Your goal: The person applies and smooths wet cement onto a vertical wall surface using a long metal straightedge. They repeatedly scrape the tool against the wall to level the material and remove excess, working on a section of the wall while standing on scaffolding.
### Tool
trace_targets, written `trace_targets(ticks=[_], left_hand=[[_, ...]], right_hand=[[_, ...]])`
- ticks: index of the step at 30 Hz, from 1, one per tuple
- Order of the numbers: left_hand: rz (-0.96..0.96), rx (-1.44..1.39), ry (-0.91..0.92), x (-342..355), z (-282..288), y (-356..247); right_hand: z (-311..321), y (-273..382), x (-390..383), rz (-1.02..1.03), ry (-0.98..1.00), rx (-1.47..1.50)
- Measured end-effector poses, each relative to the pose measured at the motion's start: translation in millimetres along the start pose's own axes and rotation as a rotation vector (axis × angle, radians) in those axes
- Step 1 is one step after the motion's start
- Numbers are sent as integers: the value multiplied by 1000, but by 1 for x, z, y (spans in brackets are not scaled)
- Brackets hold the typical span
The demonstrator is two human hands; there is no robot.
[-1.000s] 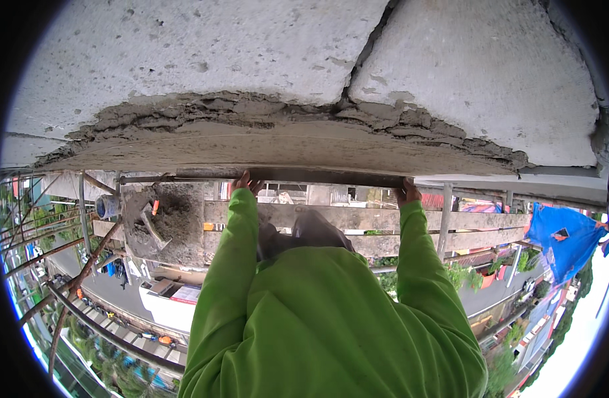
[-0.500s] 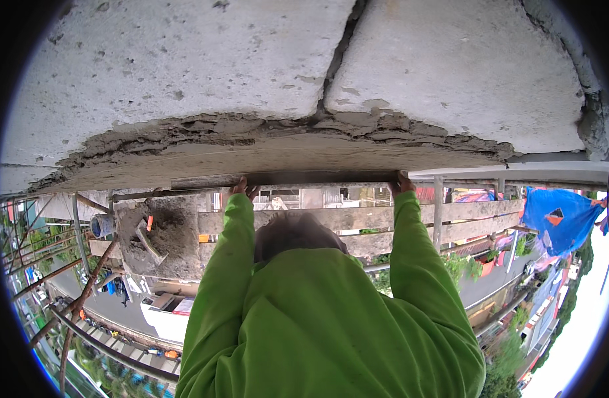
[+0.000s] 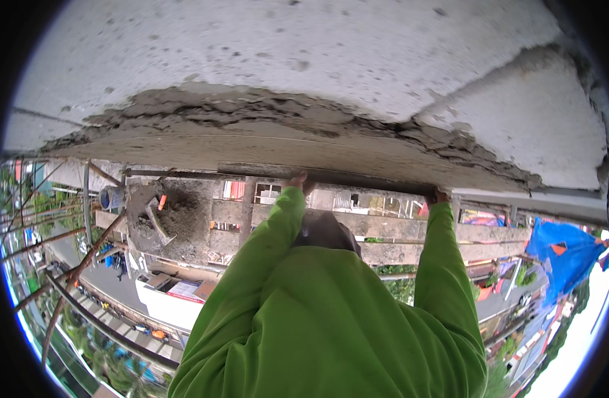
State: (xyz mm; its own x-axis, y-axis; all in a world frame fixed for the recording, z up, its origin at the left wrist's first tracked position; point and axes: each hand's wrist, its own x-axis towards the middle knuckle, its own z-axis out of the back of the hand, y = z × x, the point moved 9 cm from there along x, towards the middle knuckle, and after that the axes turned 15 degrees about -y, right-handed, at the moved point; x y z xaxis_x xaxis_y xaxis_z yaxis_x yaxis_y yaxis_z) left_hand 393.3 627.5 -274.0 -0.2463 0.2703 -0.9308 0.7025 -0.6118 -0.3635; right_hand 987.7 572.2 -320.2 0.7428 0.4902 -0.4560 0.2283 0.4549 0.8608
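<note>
A long, straight, dark screed bar [image 3: 367, 181] lies along the face of a band of grey plaster [image 3: 251, 150]. My left hand [image 3: 298, 180] grips it near its middle, fingers bent over the edge. Close to the bar's right end, my right hand [image 3: 439, 196] holds it too, partly hidden by the green cuff. Both arms are stretched out in long green sleeves. Above the plaster band, rough broken mortar [image 3: 278, 109] edges the pale block wall [image 3: 251, 50].
A mortar-covered board [image 3: 192, 229] at left carries mortar and a tool with an orange handle [image 3: 162, 201]. Beside it are a bucket [image 3: 110, 198] and scaffold poles [image 3: 87, 205]. Wooden planks [image 3: 397, 227] run behind my arms, high above a street. A blue tarp [image 3: 560, 249] hangs at right.
Both hands and the bar have shifted right along the wall, and the bar now slants down to the right in the picture. The view itself has turned a little. Both hands keep their hold.
</note>
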Motion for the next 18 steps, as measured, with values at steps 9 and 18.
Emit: trace_targets(ticks=[9, 18], left_hand=[[-79, 22, -194, -19, 23, -17], [-663, 308, -750, 3, 52, -44]], right_hand=[[-60, 24, -70, -354, -16, 398], [-67, 25, -75, -347, 275, 499]])
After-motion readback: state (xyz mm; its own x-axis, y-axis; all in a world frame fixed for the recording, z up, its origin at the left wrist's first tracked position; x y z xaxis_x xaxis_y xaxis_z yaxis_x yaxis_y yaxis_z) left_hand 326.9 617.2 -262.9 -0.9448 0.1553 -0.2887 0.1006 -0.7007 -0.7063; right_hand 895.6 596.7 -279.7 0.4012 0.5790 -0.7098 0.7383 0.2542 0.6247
